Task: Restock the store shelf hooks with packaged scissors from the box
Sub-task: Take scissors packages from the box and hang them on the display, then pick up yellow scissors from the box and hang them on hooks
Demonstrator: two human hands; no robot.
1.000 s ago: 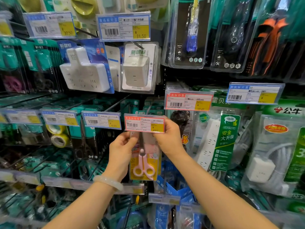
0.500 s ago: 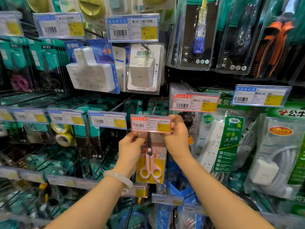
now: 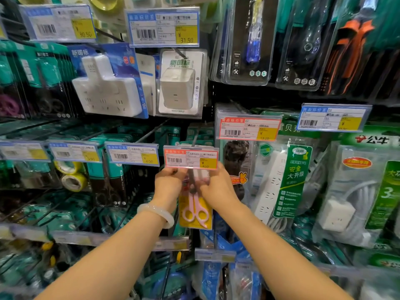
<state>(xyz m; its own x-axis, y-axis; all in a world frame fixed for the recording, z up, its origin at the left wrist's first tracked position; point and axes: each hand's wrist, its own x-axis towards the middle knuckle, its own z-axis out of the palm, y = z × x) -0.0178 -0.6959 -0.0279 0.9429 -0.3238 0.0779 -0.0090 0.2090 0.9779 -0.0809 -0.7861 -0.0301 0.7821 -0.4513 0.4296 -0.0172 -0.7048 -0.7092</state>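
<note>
Left hand (image 3: 167,187) and right hand (image 3: 216,187) pinch top corners of pink scissors pack (image 3: 195,210), one each side, just below red price tag (image 3: 191,159). Pack hangs upright, long axis vertical, handles down. Hook wire (image 3: 195,135) runs back from tag, directly above grip; pack's hang hole hidden behind tag, cannot tell if threaded. Hands equally near. Box not in view

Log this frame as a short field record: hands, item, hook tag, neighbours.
left hand: grips the pack's upper left
right hand: grips the pack's upper right
item: pink scissors pack, yellow card, upright
hook tag: red price tag directly above the pack
left neighbour: blue price tag, black scissors below
right neighbour: white power strip pack
</note>
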